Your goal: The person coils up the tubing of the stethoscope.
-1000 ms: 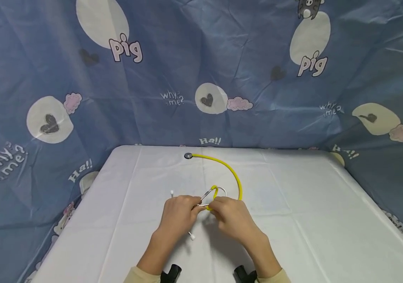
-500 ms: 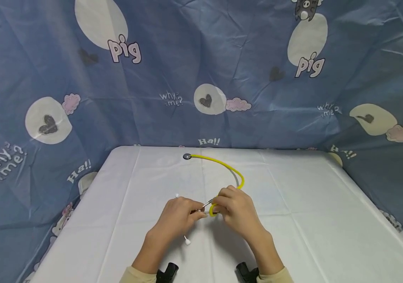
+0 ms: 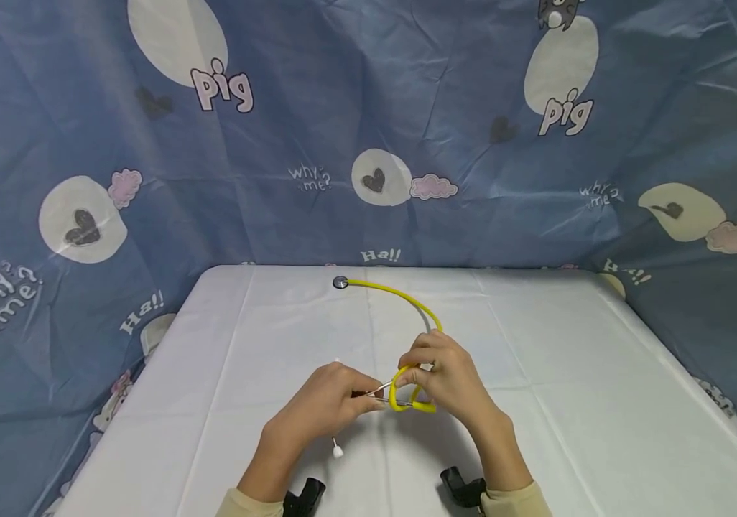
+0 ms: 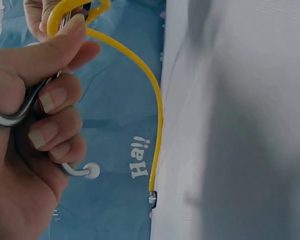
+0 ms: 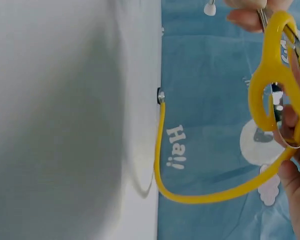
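Note:
A stethoscope with yellow tubing (image 3: 394, 290) stretches from the hands to its round chest piece (image 3: 340, 282), lying near the table's far edge. My left hand (image 3: 323, 403) grips the metal ear tubes (image 4: 15, 118), fingers curled round them. One white ear tip (image 3: 337, 452) sticks out below that hand; the other is mostly hidden behind it. On the right, my right hand (image 3: 449, 375) pinches the yellow tubing, whose loop (image 5: 271, 70) passes round the metal tubes between the hands. In the right wrist view part of the right hand is cut off by the frame edge.
The table (image 3: 575, 373) is covered by a white creased cloth. A blue printed cloth (image 3: 265, 143) hangs behind and beside it. Black wrist mounts (image 3: 462, 488) sit at both sleeves.
Both hands have moved slightly right and nearer. The right hand has shifted its hold on the tubing, and the yellow loop round the metal tubes shows more. The chest piece stays nearly in place.

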A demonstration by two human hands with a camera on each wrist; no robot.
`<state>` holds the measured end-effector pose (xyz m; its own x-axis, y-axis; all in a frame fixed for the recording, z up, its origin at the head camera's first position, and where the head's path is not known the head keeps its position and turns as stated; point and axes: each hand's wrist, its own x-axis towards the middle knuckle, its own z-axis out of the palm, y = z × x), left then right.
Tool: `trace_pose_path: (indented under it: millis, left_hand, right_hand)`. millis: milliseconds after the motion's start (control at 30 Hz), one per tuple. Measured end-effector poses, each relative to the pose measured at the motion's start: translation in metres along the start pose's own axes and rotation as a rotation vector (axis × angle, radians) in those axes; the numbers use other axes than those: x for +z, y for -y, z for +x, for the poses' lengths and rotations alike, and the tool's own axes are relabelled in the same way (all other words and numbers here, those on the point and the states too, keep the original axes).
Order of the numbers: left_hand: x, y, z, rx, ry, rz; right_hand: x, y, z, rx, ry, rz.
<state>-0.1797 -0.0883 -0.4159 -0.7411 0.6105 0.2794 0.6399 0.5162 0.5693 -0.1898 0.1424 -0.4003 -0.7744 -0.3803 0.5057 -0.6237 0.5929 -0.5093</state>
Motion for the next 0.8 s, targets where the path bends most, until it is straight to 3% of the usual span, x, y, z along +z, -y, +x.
trace_pose_path:
  millis: [100,233,433,567,800]
  left_hand:
    - [-0.001,-0.003,0.001,0.002,0.027,-0.078]
    - [0.0,-0.009,0.002,0.01,0.06,-0.12]
    - [0.001,-0.016,0.004,0.057,0.042,-0.15]
    - [0.001,-0.018,0.003,0.06,0.033,-0.181]
    - [0.001,-0.016,0.002,0.052,0.014,-0.273]
  right_hand:
    - [-0.003,0.0,0.0,0.038,0.03,0.072]
    - [-0.008,-0.004,-0.001,0.109,0.107,0.252]
    - [-0.015,-0.013,0.0,0.243,0.2,0.527]
    - [-0.016,-0.019,-0.001,0.238,0.243,0.621]
    - [-0.012,-0.028,-0.004,0.227,0.239,0.718]
